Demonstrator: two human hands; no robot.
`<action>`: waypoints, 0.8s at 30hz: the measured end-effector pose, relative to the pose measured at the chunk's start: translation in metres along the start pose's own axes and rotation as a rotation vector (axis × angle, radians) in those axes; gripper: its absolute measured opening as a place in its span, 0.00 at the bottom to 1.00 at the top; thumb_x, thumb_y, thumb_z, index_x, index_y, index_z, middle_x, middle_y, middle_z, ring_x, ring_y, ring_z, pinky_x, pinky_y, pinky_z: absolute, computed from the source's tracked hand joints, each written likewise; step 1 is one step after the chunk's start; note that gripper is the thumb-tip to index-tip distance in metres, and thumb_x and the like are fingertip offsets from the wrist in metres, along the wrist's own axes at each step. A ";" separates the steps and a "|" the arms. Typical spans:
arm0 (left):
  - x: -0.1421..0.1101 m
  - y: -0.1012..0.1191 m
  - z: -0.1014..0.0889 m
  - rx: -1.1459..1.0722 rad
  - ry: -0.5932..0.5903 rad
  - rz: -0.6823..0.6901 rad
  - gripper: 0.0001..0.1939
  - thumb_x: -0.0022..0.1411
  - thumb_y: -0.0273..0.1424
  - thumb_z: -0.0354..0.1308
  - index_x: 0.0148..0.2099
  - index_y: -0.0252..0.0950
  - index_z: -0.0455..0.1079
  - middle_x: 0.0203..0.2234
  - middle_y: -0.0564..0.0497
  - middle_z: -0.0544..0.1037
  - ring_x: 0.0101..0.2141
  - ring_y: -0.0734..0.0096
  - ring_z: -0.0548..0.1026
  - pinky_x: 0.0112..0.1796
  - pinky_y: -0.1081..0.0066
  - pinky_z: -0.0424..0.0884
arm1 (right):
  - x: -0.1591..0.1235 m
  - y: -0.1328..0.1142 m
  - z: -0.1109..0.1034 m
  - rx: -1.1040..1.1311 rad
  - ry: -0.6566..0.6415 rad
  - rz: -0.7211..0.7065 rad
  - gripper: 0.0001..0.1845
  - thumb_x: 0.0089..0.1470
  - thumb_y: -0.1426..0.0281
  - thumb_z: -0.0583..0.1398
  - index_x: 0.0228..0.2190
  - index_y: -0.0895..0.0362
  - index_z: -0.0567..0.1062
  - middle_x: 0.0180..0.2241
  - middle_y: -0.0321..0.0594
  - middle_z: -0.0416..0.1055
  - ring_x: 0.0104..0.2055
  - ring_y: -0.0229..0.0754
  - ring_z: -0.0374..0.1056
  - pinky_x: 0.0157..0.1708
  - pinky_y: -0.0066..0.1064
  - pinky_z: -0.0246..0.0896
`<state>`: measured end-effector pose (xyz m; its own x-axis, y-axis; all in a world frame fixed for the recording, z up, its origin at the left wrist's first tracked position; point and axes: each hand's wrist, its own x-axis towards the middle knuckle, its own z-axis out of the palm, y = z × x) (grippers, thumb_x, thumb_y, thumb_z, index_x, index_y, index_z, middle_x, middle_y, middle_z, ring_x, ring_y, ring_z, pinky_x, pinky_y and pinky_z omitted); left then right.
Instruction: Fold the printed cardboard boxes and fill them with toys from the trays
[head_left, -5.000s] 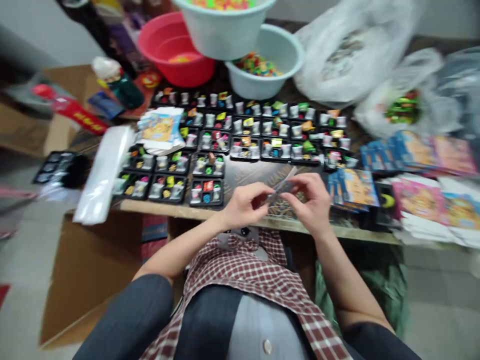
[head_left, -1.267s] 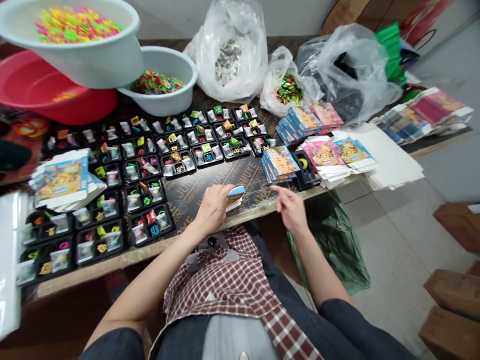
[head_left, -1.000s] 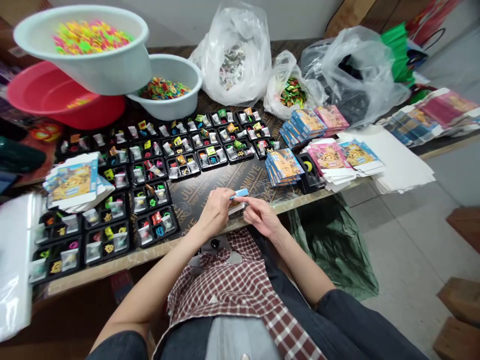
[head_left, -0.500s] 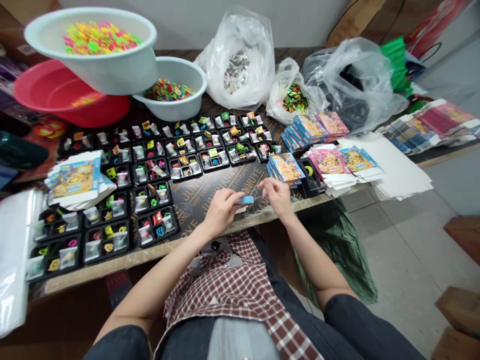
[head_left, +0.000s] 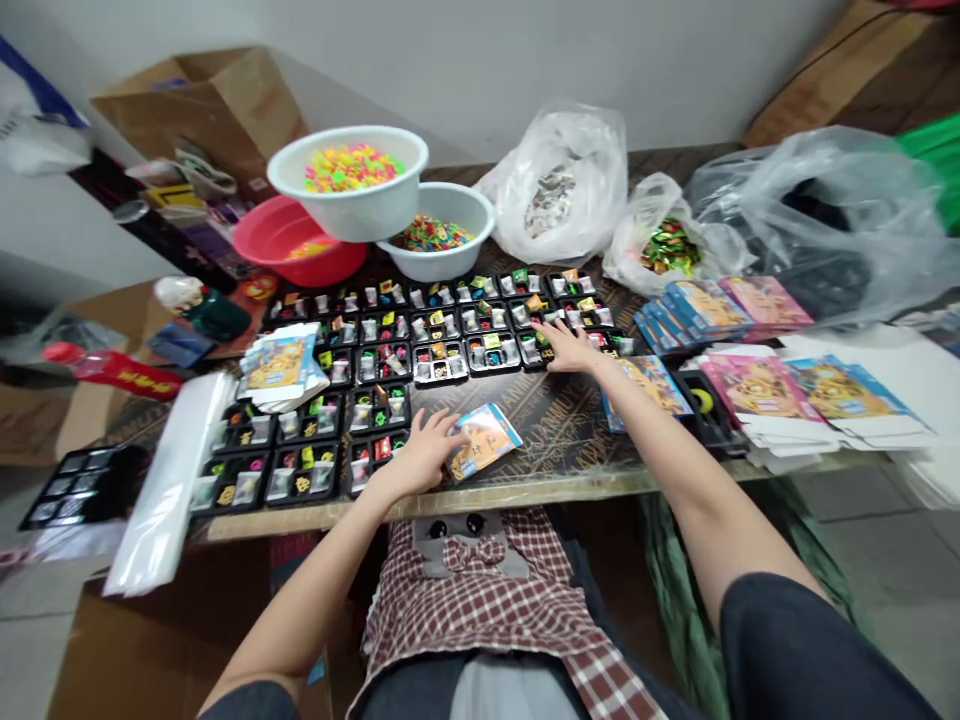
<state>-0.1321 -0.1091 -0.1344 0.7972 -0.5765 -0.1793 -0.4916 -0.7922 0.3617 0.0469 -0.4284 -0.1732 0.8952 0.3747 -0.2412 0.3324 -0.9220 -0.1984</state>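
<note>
My left hand (head_left: 421, 452) rests at the table's near edge, its fingers on the left side of a small blue printed box (head_left: 484, 438) that lies flat on the dark tabletop. My right hand (head_left: 568, 345) reaches forward with its fingers spread over a black tray (head_left: 541, 349) at the right end of a row of small black trays (head_left: 390, 362) filled with little bags and coloured pieces. A stack of the same blue boxes (head_left: 655, 384) lies just right of my right forearm.
Two white basins (head_left: 349, 181) of coloured pieces and a red basin (head_left: 297, 241) stand at the back. Plastic bags (head_left: 559, 186) lie behind the trays. Flat pink and blue cartons (head_left: 795, 392) cover the right side. A stack of clear sleeves (head_left: 171, 472) hangs off the left edge.
My right hand has left the blue box and reached forward to the trays. The box now lies flat under my left hand. The camera has tilted up.
</note>
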 end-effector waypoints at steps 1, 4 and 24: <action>0.003 -0.001 0.001 -0.006 -0.009 -0.016 0.31 0.47 0.15 0.56 0.53 0.43 0.73 0.60 0.42 0.68 0.62 0.46 0.62 0.61 0.36 0.50 | -0.001 0.001 0.003 -0.010 -0.002 0.004 0.55 0.42 0.71 0.60 0.69 0.52 0.44 0.70 0.52 0.45 0.72 0.66 0.37 0.61 0.71 0.37; 0.024 0.007 0.008 -0.071 0.063 -0.029 0.18 0.60 0.25 0.57 0.52 0.39 0.73 0.58 0.40 0.70 0.59 0.51 0.67 0.61 0.46 0.58 | -0.012 -0.001 0.009 -0.047 0.014 -0.007 0.54 0.44 0.69 0.61 0.69 0.53 0.45 0.68 0.55 0.51 0.71 0.67 0.39 0.60 0.70 0.39; 0.045 0.025 0.026 -0.223 0.334 -0.028 0.53 0.35 0.27 0.70 0.64 0.36 0.53 0.51 0.41 0.59 0.54 0.44 0.64 0.56 0.48 0.65 | -0.129 -0.054 0.029 0.234 0.114 -0.138 0.52 0.41 0.68 0.62 0.67 0.53 0.53 0.58 0.54 0.61 0.61 0.60 0.55 0.59 0.51 0.43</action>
<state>-0.1178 -0.1598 -0.1574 0.8975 -0.4291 0.1023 -0.4090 -0.7228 0.5570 -0.0952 -0.4241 -0.1588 0.8782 0.4697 -0.0906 0.3882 -0.8104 -0.4388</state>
